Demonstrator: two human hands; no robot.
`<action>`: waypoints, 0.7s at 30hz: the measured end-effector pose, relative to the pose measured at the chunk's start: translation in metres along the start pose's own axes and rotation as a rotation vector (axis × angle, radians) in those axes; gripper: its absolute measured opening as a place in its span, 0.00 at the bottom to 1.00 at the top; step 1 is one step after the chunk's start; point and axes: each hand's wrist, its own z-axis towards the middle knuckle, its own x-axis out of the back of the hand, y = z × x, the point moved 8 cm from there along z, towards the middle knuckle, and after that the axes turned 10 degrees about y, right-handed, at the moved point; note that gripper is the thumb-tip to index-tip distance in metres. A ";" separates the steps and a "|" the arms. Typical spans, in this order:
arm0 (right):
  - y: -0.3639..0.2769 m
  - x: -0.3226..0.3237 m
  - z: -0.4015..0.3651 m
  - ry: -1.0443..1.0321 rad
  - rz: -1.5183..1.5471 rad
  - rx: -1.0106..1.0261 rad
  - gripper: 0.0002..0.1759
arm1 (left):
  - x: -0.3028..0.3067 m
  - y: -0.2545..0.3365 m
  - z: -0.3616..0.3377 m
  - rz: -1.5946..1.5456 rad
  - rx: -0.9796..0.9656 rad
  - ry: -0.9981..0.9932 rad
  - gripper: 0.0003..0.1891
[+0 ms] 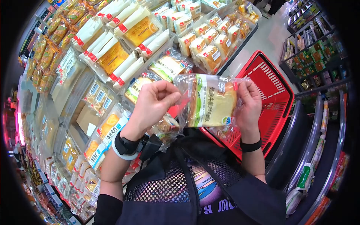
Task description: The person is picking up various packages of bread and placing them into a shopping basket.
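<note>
The person holds a bread packet up in front of the chest with both hands, just right of the picture's middle. It is a clear wrapper with a pale slice of bread inside and a green and white label down its face.

The left hand, at nine o'clock from the packet, pinches the crinkled left edge of the wrapper between thumb and curled fingers. A smartwatch sits on that wrist. The right hand, at three o'clock from the packet, grips the right edge with its fingers folded round the front and the thumb hidden behind. A black wristband circles that wrist.

A second packet of bread shows just below the left hand, at seven o'clock from the held one; whether the hand touches it cannot be told.

Behind the held packet, from two to five o'clock, a red basket hangs open. The display shelf, loaded with wrapped loaves and sandwiches, fills the view from eight to twelve o'clock. The grey floor lies at one o'clock, and a goods rack stands at two o'clock, well apart from the hands.
</note>
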 end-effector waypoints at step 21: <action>-0.022 -0.028 0.018 -0.024 0.042 0.143 0.12 | -0.031 0.036 0.001 -0.003 -0.048 -0.155 0.27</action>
